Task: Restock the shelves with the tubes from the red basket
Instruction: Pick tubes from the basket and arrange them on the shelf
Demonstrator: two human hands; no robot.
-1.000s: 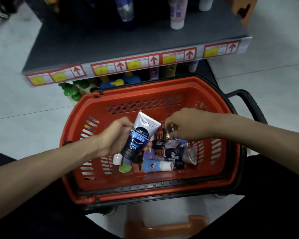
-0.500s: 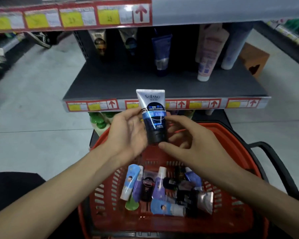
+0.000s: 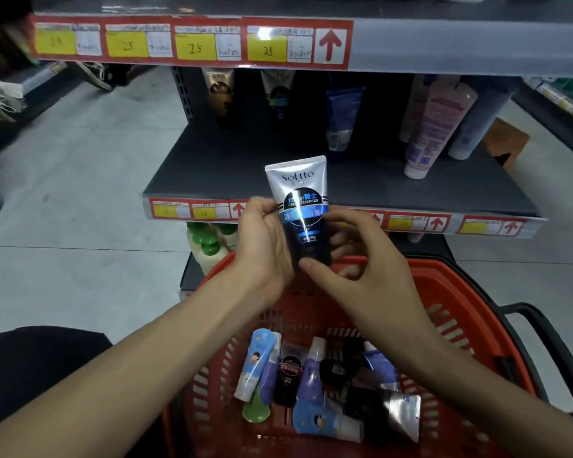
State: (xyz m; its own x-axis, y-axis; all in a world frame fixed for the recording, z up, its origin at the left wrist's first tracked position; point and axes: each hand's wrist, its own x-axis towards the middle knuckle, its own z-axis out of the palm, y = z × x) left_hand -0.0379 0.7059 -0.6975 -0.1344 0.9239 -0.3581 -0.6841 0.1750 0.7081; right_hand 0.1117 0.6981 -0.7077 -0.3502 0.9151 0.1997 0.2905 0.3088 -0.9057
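Note:
A silver, blue and black cleanser tube (image 3: 303, 206) stands upright, cap down, in front of the dark grey shelf (image 3: 245, 170). My left hand (image 3: 265, 239) grips its left side. My right hand (image 3: 358, 259) touches its black cap with thumb and fingertips from the right. Below them sits the red basket (image 3: 450, 302) with several tubes (image 3: 315, 388) lying on its bottom: light blue, purple, black and silver ones.
Several tubes stand at the back of the shelf: a brown one (image 3: 219, 94), a dark one (image 3: 278, 94), a blue one (image 3: 341, 117) and a pink one (image 3: 437, 123). Green-capped bottles (image 3: 209, 242) stand on the lower shelf. An upper shelf edge (image 3: 192, 41) carries yellow price labels. Grey floor lies left.
My left hand lifted the cleanser tube out of the basket up to shelf height. My right hand left the basket's tubes and came to the tube's cap. The view tilted up.

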